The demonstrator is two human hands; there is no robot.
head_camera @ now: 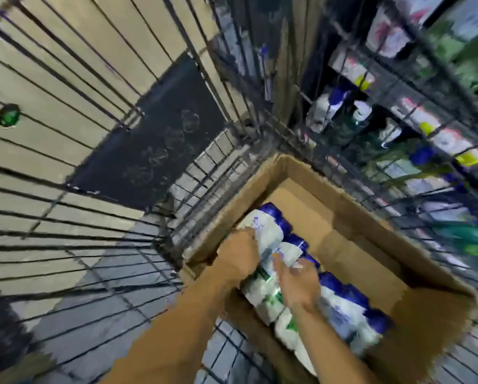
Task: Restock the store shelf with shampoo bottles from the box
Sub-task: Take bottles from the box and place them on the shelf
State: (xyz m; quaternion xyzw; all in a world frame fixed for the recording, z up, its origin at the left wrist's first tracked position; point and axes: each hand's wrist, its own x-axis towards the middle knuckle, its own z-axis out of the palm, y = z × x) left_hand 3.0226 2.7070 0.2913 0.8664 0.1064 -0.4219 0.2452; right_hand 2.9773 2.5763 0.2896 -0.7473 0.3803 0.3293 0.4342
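An open cardboard box (340, 206) stands inside a wire cage trolley. Several white shampoo bottles with blue caps (271, 231) lie in a row along the box's left side. My left hand (239, 254) reaches into the box and grips the upper bottles, fingers curled over them. My right hand (298, 284) rests on the middle of the row with its fingers curled around a bottle. The right half of the box floor is bare cardboard. The picture is blurred.
The black wire walls of the trolley (176, 206) surround the box. Store shelves (415, 115) with bottles and packets stand behind the wire at the upper right. A dark mat (149, 139) lies on the tiled floor at left.
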